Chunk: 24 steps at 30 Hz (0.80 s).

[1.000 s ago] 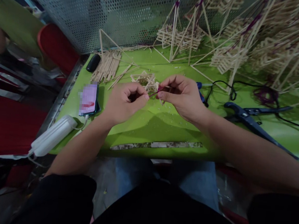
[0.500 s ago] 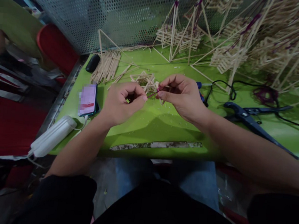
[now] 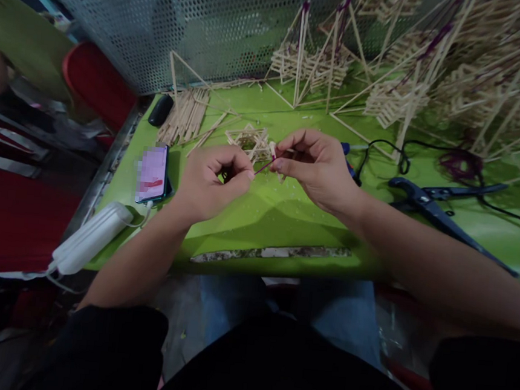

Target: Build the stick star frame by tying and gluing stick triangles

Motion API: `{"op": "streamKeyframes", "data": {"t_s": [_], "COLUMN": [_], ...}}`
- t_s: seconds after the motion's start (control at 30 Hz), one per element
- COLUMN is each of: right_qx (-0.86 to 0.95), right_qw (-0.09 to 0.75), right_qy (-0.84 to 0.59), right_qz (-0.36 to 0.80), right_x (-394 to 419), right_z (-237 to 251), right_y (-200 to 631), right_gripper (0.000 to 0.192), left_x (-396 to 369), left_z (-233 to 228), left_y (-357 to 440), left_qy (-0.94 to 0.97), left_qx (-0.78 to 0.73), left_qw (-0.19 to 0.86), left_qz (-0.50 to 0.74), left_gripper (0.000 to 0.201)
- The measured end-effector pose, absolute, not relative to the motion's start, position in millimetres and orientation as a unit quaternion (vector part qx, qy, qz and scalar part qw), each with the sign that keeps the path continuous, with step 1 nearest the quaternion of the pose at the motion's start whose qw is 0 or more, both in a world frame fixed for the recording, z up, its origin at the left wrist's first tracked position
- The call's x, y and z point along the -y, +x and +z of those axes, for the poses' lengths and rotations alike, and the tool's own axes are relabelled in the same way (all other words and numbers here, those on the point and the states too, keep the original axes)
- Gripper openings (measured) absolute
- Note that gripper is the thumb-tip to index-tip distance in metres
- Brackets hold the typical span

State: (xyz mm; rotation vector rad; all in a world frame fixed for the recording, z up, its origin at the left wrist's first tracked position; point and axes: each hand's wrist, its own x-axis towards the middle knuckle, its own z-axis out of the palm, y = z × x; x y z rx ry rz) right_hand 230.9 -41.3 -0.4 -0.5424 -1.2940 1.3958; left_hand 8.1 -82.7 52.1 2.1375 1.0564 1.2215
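A short length of purple yarn (image 3: pixel 263 166) stretches taut between my two hands. My left hand (image 3: pixel 218 179) is closed, its thumb and forefinger pinching one end. Opposite it, my right hand (image 3: pixel 314 166) pinches the yarn where it wraps a small pale stick piece (image 3: pixel 272 149). Part of that piece is hidden by the right fingers. Just behind the hands lies a small woven frame of pale wooden sticks (image 3: pixel 251 138) on the green table (image 3: pixel 258 219). Whether the pinched piece belongs to this frame, I cannot tell.
Loose sticks (image 3: pixel 185 115), a black mouse-shaped object (image 3: pixel 160 110), a phone (image 3: pixel 151 176) and a white power strip (image 3: pixel 92 238) are at left. Dark pliers-like cutters (image 3: pixel 440 214), a black cable (image 3: pixel 385 144) and purple yarn tangle (image 3: pixel 460 166) lie right. Finished-looking stick structures (image 3: pixel 395 100) stand behind.
Almost nothing differs. My left hand has shifted very slightly down and left, and a little more of the taut purple yarn shows between the hands.
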Motion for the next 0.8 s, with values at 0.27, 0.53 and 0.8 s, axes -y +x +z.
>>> {"op": "streamKeyframes", "data": {"t_s": [0.27, 0.53, 0.8], "right_qx": [0.548, 0.541, 0.531], "right_qw": [0.551, 0.554, 0.557], "right_qy": [-0.237, -0.229, -0.224], "right_qz": [0.583, 0.589, 0.599], "right_x": [41.4, 40.5, 42.1], "right_z": [1.7, 1.9, 6.3], "right_y": [231.1, 231.5, 231.5], "right_gripper": [0.046, 0.047, 0.045], "left_x": [83.2, 83.9, 84.1], "left_z": [55.1, 56.5, 56.3], "left_y": [7.2, 7.5, 5.4], "left_qy": [0.781, 0.787, 0.783], "left_qx": [-0.385, -0.375, -0.38], "left_qw": [0.239, 0.242, 0.243], "left_qz": [0.429, 0.426, 0.429], "left_gripper": [0.018, 0.016, 0.015]}}
